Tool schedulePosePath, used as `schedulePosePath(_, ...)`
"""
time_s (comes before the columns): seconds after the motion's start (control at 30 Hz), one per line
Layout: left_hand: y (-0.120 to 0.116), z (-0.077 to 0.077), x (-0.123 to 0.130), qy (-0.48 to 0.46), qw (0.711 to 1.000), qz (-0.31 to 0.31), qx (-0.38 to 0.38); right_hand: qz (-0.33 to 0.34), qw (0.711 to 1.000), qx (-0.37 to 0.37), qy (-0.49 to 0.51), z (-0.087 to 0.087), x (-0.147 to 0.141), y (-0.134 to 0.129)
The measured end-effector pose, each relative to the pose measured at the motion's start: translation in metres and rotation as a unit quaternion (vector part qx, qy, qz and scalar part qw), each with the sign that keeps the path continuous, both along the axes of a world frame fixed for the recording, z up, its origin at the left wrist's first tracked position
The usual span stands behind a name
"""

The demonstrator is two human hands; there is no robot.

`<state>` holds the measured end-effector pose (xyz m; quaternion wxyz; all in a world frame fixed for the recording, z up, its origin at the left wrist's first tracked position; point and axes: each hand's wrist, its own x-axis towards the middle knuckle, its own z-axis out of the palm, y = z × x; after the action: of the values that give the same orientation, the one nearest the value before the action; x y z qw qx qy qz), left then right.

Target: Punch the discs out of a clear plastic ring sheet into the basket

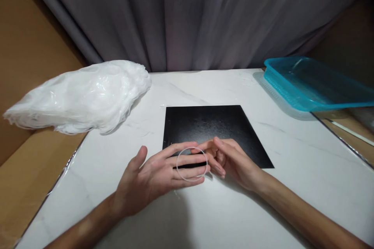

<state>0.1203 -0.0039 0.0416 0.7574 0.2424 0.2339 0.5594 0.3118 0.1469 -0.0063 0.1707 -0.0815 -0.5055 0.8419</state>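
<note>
A thin, pale, see-through ring (pixel 177 160) lies across the stretched fingers of my left hand (pixel 163 171), whose palm faces up with the thumb apart. My right hand (pixel 228 157) is at the left fingertips, its index finger reaching the ring's upper right edge and its thumb raised apart from it. The lower fingers of that hand are partly bent near the ring's right side; no firm grip shows. Both hands are over the near edge of a black square sheet (pixel 207 124), which they partly cover.
A heap of clear plastic pieces (pixel 87 93) is at the left on the white marbled table (pixel 222 214). At the right back stands a blue see-through tray (pixel 304 103). A thin white stick (pixel 352 132) lies beyond the table's right edge. A grey curtain (pixel 187 19) hangs behind.
</note>
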Motion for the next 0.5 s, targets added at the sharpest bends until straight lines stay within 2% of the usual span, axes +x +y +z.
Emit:
schedulePosePath(0.3,0.0005,0.0029,-0.0001,0.008,1.000,-0.011,0.005,0.023,1.000,-0.002,-0.010,0.0055,0.0044,-0.0010)
schedulePosePath(0.5,0.0002,0.0037,-0.0019,0.011,1.000,-0.019,0.005,0.004,0.998,0.052,-0.027,0.0063,0.0062,-0.0005)
